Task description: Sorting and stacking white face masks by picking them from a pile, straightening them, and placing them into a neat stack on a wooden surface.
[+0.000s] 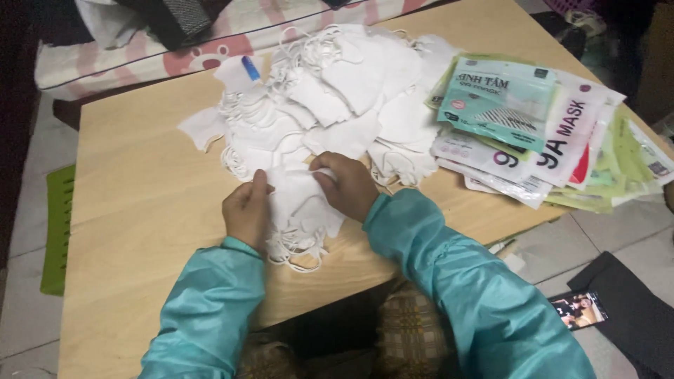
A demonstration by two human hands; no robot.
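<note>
A small stack of white face masks (298, 203) lies near the front edge of a low wooden table (140, 210), its ear loops hanging toward me. My left hand (246, 210) grips the stack's left side, thumb on top. My right hand (347, 184) pinches the stack's upper right corner. Both arms wear teal sleeves. Just beyond the hands spreads a big loose pile of white masks (337, 91).
A heap of flat printed mask packets (533, 119) in teal, white and pale green covers the table's right side. A blue-capped marker (250, 68) lies on the far pile. A pink-striped cushion (140, 60) borders the far edge. A lit phone (579, 309) rests on the floor at right.
</note>
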